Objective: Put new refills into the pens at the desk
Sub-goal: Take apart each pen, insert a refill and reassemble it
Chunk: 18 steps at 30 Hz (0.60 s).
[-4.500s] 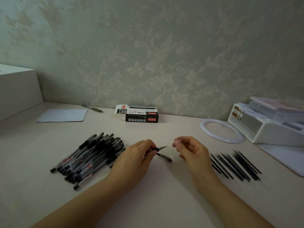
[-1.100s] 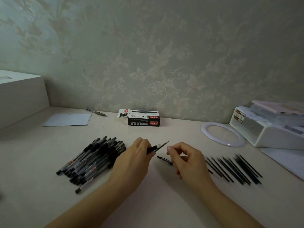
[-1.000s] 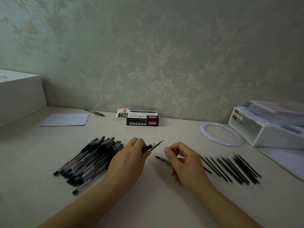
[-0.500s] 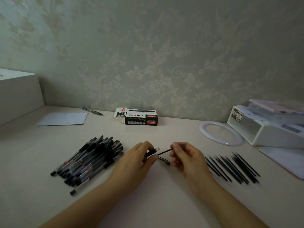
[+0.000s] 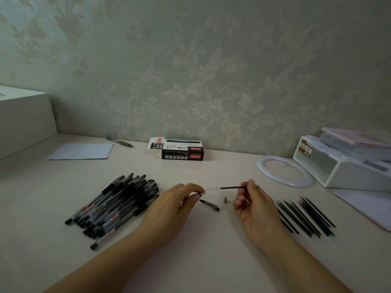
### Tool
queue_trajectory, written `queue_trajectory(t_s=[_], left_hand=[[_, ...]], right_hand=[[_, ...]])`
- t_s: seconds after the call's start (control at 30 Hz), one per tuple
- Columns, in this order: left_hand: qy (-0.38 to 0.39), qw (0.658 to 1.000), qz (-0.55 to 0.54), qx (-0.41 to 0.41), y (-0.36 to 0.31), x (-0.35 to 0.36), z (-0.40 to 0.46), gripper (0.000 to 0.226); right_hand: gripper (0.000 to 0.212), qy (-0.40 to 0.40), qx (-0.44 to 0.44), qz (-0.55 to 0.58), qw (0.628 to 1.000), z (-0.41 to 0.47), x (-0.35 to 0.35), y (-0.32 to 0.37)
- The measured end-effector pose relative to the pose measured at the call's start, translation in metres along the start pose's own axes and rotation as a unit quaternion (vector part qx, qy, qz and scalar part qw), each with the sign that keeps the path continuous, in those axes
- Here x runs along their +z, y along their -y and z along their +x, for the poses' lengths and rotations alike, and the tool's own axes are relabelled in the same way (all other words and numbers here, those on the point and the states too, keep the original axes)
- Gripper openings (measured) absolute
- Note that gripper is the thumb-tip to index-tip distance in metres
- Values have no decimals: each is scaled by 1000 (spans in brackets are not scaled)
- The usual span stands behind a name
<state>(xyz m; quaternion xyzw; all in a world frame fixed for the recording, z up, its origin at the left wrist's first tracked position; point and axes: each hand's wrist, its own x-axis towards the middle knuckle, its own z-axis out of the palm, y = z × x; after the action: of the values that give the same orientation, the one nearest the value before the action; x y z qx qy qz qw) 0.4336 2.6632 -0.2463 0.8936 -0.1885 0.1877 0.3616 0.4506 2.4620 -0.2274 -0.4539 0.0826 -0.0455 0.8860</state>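
My left hand grips a pen barrel, mostly hidden under its fingers, with only the open end showing. My right hand pinches a thin dark refill by one end; the refill lies level and clear of the barrel. Between the hands on the desk lie a black pen cap and a small grey tip cone. A pile of several black pens lies left of my left hand. Several loose refills lie in a row right of my right hand.
A black and white pen box sits near the wall. A white ring and a white plastic organiser stand at the right, with paper in front. A sheet of paper and a single pen lie back left.
My right hand has drawn the refill out of the barrel and moved right with it. The tip cone now lies on the desk. My left hand stays put with the barrel.
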Motion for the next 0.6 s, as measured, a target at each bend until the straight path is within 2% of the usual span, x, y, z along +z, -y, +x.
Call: queue_trajectory(t_s=[0.6], left_hand=[[-1,1000,-21,-3,-2,-2,0,17]], right_hand=[[29,2,0,-13,1000,2,-1,-1]])
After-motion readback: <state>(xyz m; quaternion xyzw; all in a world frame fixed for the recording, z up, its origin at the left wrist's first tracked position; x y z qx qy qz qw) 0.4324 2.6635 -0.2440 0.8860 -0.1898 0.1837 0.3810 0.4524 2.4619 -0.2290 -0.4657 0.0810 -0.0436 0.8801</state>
